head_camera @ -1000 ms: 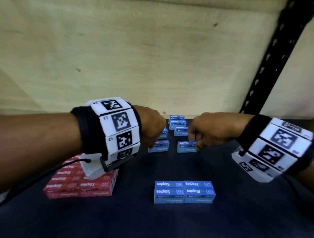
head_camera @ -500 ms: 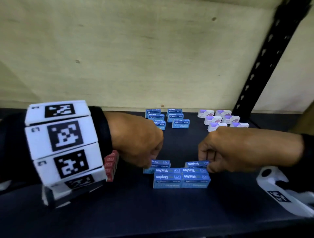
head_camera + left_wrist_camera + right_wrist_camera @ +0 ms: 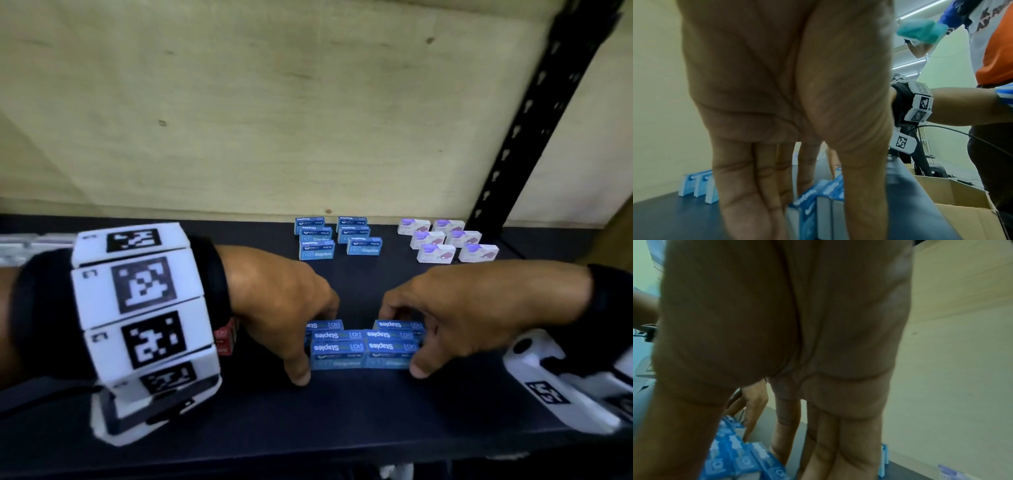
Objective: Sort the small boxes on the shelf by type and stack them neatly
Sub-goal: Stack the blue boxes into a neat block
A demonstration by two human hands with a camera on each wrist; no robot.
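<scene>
Left hand (image 3: 281, 308) gripped the left end of the blue stack (image 3: 364, 346), thumb in front, fingers curled behind the rear box. Right hand (image 3: 479, 311) gripped the right end likewise. Stack sat near the front of the dark shelf (image 3: 342, 418). Farther back stood loose blue boxes (image 3: 337, 238) and, to their right, white boxes (image 3: 448, 240). Red boxes (image 3: 226, 337) peeked from behind the left wrist.

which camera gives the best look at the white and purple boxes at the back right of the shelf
The head view: the white and purple boxes sit there unobstructed, six in two rows. The right wrist view catches only one blurred corner at its bottom edge. In the left wrist view the palm hides them.
</scene>
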